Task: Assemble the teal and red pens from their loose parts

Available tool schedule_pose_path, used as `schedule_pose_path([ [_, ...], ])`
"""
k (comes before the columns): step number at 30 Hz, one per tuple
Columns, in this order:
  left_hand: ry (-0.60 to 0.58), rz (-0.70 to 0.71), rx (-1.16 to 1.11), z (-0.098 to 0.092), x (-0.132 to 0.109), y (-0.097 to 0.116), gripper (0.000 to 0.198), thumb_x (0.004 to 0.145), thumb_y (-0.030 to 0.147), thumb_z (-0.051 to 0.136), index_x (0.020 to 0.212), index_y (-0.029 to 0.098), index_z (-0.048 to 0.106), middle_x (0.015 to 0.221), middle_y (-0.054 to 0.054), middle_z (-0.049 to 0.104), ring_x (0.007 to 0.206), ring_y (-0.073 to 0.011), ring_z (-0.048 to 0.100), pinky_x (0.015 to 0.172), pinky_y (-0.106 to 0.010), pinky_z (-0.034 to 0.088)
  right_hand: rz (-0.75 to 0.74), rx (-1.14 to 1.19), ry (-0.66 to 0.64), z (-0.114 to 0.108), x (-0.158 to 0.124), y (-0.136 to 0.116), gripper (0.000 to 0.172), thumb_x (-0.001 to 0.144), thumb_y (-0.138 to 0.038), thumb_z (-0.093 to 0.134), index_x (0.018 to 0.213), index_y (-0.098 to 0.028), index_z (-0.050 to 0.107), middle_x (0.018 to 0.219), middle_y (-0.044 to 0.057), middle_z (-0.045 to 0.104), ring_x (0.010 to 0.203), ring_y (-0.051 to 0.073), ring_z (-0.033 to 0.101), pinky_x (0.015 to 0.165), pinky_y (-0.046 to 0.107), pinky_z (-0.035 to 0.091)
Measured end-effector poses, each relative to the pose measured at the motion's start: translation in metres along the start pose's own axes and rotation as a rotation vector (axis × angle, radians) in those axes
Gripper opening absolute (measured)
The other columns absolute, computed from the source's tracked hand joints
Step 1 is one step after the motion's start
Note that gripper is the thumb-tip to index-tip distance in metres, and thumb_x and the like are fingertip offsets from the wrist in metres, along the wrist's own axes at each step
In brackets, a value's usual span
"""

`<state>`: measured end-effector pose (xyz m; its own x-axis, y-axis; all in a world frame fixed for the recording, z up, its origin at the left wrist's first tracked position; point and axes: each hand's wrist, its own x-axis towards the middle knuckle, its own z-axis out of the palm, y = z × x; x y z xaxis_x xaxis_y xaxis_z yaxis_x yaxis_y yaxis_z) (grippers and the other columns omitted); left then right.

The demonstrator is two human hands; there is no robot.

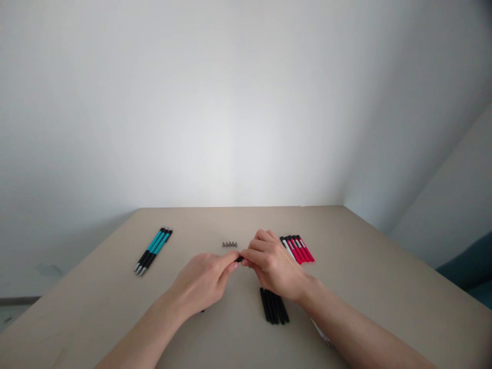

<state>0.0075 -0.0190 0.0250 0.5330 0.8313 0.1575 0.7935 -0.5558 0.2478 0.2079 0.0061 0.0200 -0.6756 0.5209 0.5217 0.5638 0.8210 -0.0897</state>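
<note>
Two pinches meet on one small black piece

The left hand pinches the piece between thumb and forefinger, while the fingers of the right hand close narrowly on its other end. Little of it shows between the fingertips, so its full shape cannot be told. Just beyond the fingers stands a short row of grey cone tips. Well to their left lie three turquoise-and-black pens, side by side; to their right, past the right knuckles, is a row of red pen barrels. Nearer than the right fingers lie black tubes, and thin white rods show partly behind the right forearm.

The step in hand looks like fitting or turning the piece, judging by the opposed grips. The next move seems to call for a steady left pinch, both ends in line, and light pressure from the right fingertips.
</note>
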Motion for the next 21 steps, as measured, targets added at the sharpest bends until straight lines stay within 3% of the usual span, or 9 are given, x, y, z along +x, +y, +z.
schedule_pose_path([
  [16,-0.011,-0.024,-0.032,-0.004,-0.004,-0.003,0.039,0.097,0.027,0.03,0.131,0.033,0.048,0.073,0.001,0.071,0.063,-0.0193,0.065,0.057,-0.025,0.041,0.0,0.021,0.031,-0.003,0.0,0.002,0.011,0.09,-0.017,0.055,0.088,-0.016,0.065,0.07,0.004,0.058,0.076,0.018,0.042,0.068,0.031,0.032],
  [19,0.005,-0.057,-0.075,-0.005,-0.005,-0.005,0.04,0.097,0.028,0.03,0.131,0.03,0.051,0.08,-0.001,0.073,0.065,-0.0185,0.065,0.059,-0.025,0.043,0.019,0.063,0.091,-0.006,-0.001,0.008,0.013,0.09,-0.015,0.053,0.089,-0.017,0.065,0.077,0.006,0.059,0.08,0.019,0.045,0.071,0.032,0.036],
  [21,0.028,-0.094,-0.104,-0.006,-0.006,-0.006,0.04,0.097,0.029,0.03,0.129,0.028,0.054,0.083,-0.003,0.073,0.067,-0.0182,0.066,0.061,-0.025,0.045,0.081,0.067,0.201,-0.01,-0.002,0.011,0.015,0.09,-0.015,0.051,0.09,-0.017,0.066,0.085,0.008,0.058,0.084,0.02,0.046,0.072,0.033,0.039],
])
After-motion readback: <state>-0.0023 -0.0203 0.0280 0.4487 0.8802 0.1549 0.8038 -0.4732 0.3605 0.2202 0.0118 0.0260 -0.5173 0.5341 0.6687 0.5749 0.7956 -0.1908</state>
